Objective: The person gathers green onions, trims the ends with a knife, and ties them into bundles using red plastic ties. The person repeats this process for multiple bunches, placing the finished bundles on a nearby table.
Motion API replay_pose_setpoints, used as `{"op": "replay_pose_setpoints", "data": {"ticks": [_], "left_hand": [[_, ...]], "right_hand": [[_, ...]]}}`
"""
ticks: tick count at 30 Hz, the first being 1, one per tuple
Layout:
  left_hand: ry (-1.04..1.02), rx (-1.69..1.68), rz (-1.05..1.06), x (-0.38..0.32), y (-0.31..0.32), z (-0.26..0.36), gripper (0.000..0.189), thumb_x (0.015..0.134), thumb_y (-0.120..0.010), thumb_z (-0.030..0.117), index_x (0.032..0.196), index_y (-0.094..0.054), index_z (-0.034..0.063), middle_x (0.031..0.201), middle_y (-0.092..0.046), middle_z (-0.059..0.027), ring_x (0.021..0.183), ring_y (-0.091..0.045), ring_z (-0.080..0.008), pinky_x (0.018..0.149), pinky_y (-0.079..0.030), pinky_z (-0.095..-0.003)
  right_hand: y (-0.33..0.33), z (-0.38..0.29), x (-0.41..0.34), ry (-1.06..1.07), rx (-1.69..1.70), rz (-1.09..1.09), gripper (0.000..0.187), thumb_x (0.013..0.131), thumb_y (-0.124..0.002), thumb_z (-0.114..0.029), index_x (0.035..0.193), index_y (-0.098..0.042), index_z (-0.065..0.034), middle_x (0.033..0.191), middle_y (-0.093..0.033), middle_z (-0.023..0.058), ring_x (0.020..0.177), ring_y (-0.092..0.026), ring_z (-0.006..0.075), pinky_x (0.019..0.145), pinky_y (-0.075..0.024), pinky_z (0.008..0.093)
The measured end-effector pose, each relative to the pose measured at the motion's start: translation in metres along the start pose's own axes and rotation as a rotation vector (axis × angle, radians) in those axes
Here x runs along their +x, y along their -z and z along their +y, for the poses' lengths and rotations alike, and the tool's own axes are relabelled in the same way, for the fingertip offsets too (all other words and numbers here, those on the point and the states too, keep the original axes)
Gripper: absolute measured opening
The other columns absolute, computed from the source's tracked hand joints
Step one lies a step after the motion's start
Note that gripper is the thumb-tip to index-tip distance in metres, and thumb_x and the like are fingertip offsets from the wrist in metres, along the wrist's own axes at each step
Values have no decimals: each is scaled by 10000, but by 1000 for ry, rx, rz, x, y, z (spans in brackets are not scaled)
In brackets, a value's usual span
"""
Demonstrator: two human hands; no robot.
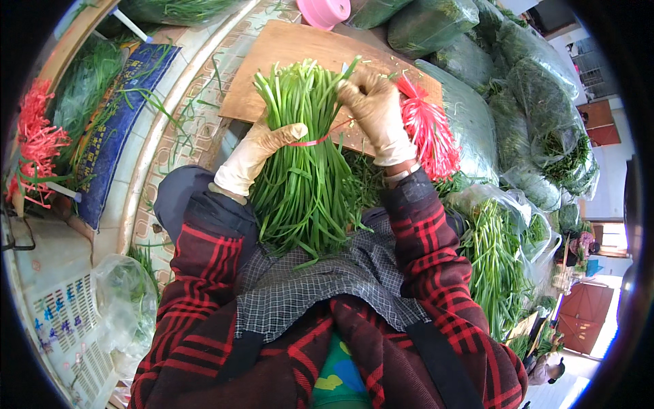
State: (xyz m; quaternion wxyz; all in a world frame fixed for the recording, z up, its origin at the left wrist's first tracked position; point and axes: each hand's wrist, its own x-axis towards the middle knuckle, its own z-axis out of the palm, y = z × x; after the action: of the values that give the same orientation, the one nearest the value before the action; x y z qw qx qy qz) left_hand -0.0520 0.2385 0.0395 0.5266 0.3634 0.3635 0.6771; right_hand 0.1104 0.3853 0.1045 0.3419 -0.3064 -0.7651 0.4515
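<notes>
A thick bundle of garlic chives [306, 189] stands over my lap, pale cut ends up and green leaves fanning down. My left hand [258, 151], in a soiled pale glove, grips its left side with the thumb across the front. A thin red plastic tie [314, 141] goes round the bundle just below that thumb; its end sticks out to the right. At the upper right edge, my gloved right hand [372, 102] pinches a chive stalk near its cut end. A small bluish-grey sliver shows by those fingertips, too small to identify.
Beyond the bundle lies a wooden board [286, 46] with scraps. Red ties [429, 128] hang at its right corner. Bagged greens [460, 112] pile up at right, above loose chives [493, 260]. A pink tub [324, 11] is behind; a plastic crate [66, 327] stands left.
</notes>
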Motion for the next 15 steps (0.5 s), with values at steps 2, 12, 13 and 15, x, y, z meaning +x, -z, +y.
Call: {"op": "replay_pose_setpoints", "data": {"ticks": [2,12,13,15], "left_hand": [[74,-2,17,3,0,-5,713,876,-795,256,1462,-448,46,1367,-565,-34,1245,-516,-157,1104,-366,-333],[76,-34,118,1,7,-18,739,866,-803,279,1471,-449,48,1409,-551,-44,1298,-493,-164,1146,-321,-337],[74,-35,125,1,7,-18,729,869,-799,278,1468,-453,49,1405,-554,-43,1296,-494,-164,1145,-322,-338],[58,-33,150,2,6,-17,710,877,-791,275,1463,-460,49,1396,-560,-42,1293,-496,-163,1144,-325,-338]], "right_hand": [[15,1,15,35,99,6,160,873,-740,-179,838,-708,-26,718,-628,-22,660,-520,57,598,-438,240],[153,-74,56,262,755,-135,291,923,-629,-286,1044,-645,-22,940,-674,71,810,-617,187,788,-515,351],[151,-79,34,73,638,-178,269,887,-683,-267,992,-664,-20,901,-683,70,804,-634,180,812,-523,332],[124,-85,33,-18,190,-739,382,857,-751,-261,1111,-684,16,1041,-708,83,939,-668,183,906,-524,328]]}}
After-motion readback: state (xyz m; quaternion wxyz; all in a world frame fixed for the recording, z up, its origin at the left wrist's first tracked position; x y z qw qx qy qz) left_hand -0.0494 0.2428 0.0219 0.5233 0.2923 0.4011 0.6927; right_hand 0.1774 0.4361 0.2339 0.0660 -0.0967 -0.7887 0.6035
